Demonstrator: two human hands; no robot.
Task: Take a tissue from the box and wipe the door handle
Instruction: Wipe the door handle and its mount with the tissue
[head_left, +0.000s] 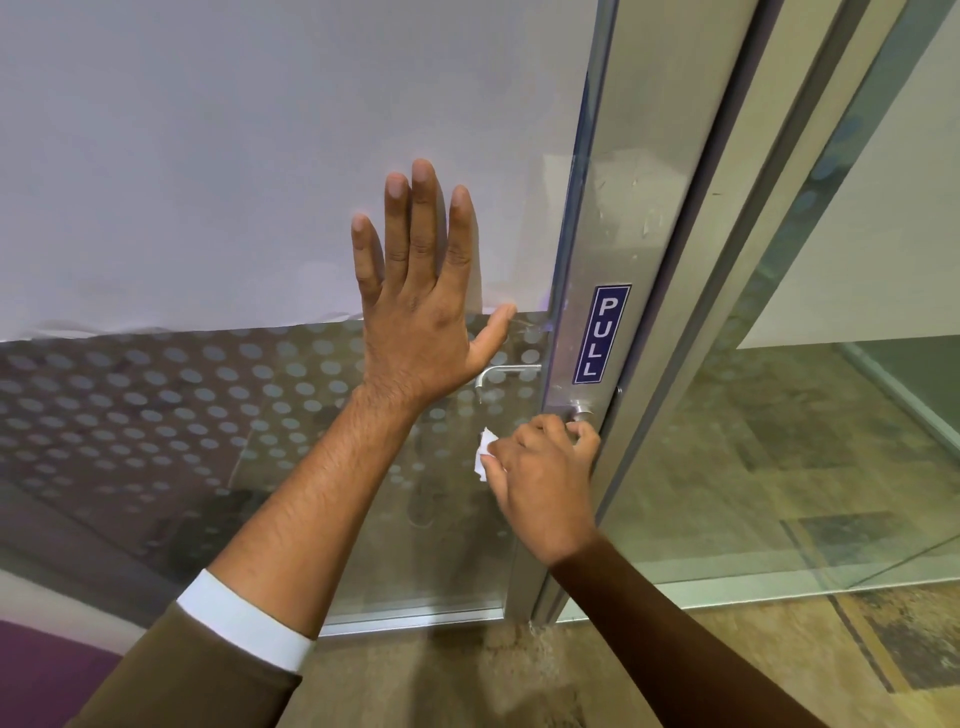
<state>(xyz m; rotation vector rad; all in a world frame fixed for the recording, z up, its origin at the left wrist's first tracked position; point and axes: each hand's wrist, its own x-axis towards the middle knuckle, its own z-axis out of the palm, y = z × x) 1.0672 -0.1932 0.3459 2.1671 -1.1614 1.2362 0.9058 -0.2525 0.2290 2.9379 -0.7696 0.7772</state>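
Observation:
My left hand (421, 306) lies flat and open against the glass door, fingers spread and pointing up. Lower right, my right hand (545, 483) is closed around the metal door handle (581, 413) on the aluminium stile, with a white tissue (484, 454) bunched in its grip and sticking out to the left. Most of the handle is hidden under the fingers; only its round base shows. A second lever handle (506, 371) is visible through the glass on the far side. No tissue box is in view.
The glass door (260, 208) has a frosted upper film and a dotted band below. A blue PULL sticker (601, 332) sits on the metal stile above the handle. A fixed glass panel and frame (779, 312) stand to the right. Patterned floor lies below.

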